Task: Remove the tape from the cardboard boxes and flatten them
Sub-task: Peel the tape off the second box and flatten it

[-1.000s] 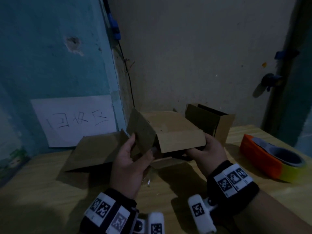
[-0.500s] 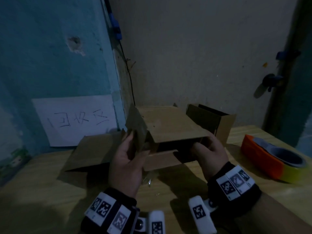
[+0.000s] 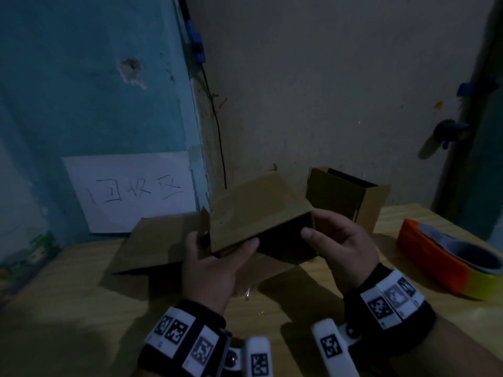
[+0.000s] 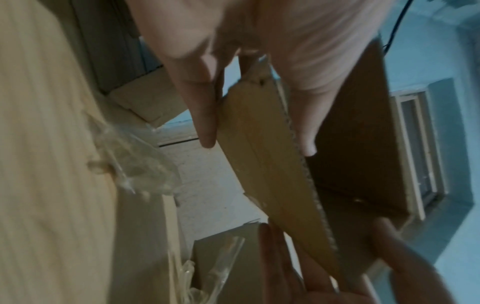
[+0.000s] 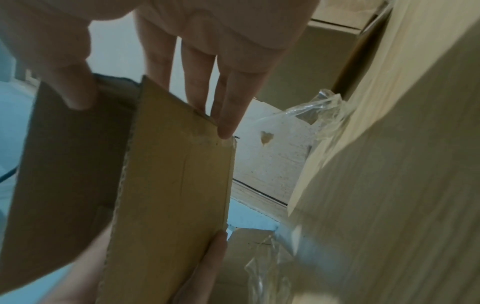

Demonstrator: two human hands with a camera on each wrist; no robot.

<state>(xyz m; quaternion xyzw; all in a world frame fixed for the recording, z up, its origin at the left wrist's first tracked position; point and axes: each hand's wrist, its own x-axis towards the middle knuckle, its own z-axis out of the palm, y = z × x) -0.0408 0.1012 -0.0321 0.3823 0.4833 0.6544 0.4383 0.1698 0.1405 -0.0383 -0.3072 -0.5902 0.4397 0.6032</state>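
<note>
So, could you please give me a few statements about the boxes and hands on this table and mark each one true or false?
1. Both hands hold the same box. True.
2. The tape roll sits at the table's left. False: it is at the right.
3. A flattened box lies behind the left hand. True.
4. The right hand is resting flat on the table. False: it grips the box.
5. Another open box stands behind. True.

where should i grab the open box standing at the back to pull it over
Take the open box by its near right wall, coming from above with the right hand: it stands upright with its top open, so that thin wall edge is exposed for a pinch.
</note>
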